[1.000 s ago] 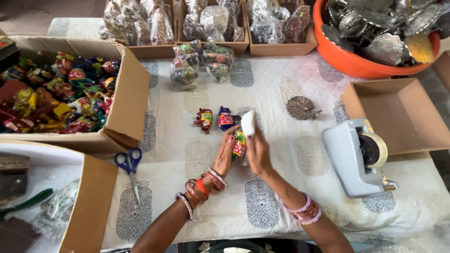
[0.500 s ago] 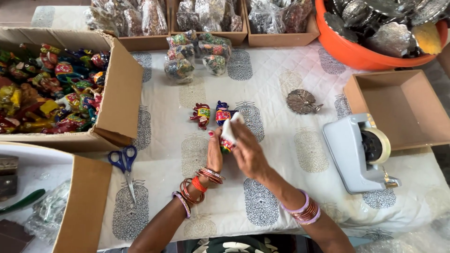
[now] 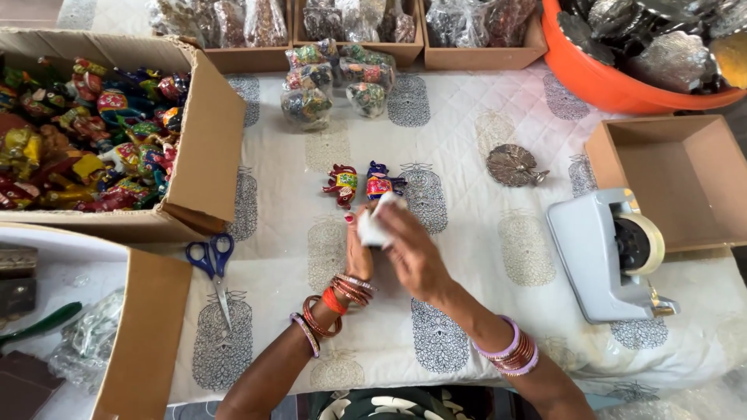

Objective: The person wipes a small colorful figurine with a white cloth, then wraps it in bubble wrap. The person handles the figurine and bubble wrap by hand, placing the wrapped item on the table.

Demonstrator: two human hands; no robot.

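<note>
Small white wrapped piece [image 3: 377,225] — pale, soft-looking, paper or foam sheet, I cannot tell which — sits between my two hands above the middle of the table. My right hand [image 3: 412,253] is curled over it from the right, fingers closed on the white wrap. My left hand [image 3: 358,253] stands edge-up against its left side, fingers straight and pressed to it, red nail polish showing. What is inside the wrap is hidden.

Just beyond my fingertips: two small painted elephant figurines, one mostly red [image 3: 342,183], one blue and red [image 3: 381,183], glossy, standing side by side on the white quilted cloth with grey printed motifs [image 3: 467,140]. Both wrists carry stacked bangles — red and gold on the left, lilac and gold on the right.

Further out, to the right: one flat silver-grey metal peacock-shaped ornament [image 3: 512,165]; one grey plastic desk tape dispenser [image 3: 607,253] with a tape roll; one shallow open cardboard box [image 3: 685,179]. To the left: one pair of blue-handled scissors [image 3: 214,264], and a large cardboard carton [image 3: 206,155] heaped with many-coloured painted figurines, too many to count.

At the far edge: a cluster of clear-bagged painted pieces [image 3: 331,82], roughly five or six; three low cardboard trays [image 3: 354,53] of bagged goods; one orange plastic tub [image 3: 615,82] of silvery wrapped items.
</note>
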